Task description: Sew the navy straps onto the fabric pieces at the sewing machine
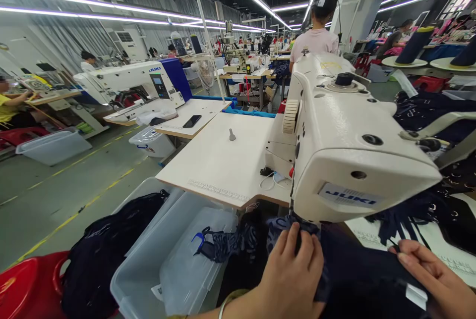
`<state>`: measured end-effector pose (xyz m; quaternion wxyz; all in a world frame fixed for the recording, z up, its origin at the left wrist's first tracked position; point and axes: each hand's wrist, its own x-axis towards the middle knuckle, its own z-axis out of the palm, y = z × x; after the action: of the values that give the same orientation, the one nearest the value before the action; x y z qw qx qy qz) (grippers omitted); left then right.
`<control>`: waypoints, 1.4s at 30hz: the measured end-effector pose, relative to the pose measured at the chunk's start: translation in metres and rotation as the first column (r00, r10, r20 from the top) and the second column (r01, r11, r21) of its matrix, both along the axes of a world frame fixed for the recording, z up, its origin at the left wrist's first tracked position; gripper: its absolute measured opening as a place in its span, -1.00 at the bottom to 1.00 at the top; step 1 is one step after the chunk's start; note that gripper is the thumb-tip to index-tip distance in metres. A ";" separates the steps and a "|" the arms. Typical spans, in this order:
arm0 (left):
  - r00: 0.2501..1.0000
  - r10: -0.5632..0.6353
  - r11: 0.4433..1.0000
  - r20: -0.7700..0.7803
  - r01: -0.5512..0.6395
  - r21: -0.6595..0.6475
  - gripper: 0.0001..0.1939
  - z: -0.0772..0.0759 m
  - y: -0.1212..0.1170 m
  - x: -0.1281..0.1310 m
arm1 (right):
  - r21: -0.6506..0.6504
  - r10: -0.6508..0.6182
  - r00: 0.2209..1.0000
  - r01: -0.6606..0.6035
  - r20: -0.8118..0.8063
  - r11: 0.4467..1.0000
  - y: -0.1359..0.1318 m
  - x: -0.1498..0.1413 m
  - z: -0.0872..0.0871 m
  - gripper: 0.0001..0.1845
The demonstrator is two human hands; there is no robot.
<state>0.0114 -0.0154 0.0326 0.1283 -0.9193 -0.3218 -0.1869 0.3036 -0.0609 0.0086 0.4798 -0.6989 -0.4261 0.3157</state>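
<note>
Cream Juki sewing machine [357, 121] overhangs the work, leaving tight room beneath its head. The left hand [292, 264] lies just under the machine's front-left edge on gathered dark-blue cloth [277, 230]; its fingers rest close together, and whether they clamp the cloth cannot be told. Below and right of the machine's head, the right hand [435, 272] has thumb and forefinger closed on a narrow dark strip [395, 247]. Navy fabric [357, 269] spreads below the machine, between the 2 hands.

Left of the machine, a white tabletop [215, 160] gives broad room around a flat grey tool [232, 135]; its front edge ends above a clear plastic bin [139, 259].

"JUKI" reads in blue on the machine's front badge [349, 195] and on a 2nd sewing machine [126, 81] farther left. The printed ruler [219, 188] left of the machine has figures too small to read; the white tag [416, 296] lower right of it shows no legible lettering.
</note>
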 end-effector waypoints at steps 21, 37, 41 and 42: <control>0.995 -0.099 0.988 0.024 0.095 0.120 -0.66 -0.014 0.024 -0.027 | -0.004 0.318 0.926 -0.324 0.201 0.946 0.033 -0.099 0.008 -0.68; 0.989 -0.077 0.991 0.123 0.062 0.121 -0.67 -0.024 0.022 -0.024 | 0.066 0.405 0.812 -0.473 0.420 0.879 0.056 -0.100 0.009 -0.65; 0.992 -0.071 0.990 0.102 0.058 0.128 -0.67 -0.024 0.024 -0.024 | 0.045 0.447 0.780 -0.516 0.438 0.856 0.061 -0.098 0.015 -0.61; 0.992 -0.073 0.990 0.104 0.060 0.125 -0.67 -0.024 0.024 -0.024 | 0.036 0.464 0.770 -0.531 0.437 0.847 0.061 -0.097 0.016 -0.62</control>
<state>-0.0130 0.0085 0.0085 0.1599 -0.9085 -0.2855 -0.2599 0.2063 0.0005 0.0243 0.3313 -0.5710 -0.7110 0.2424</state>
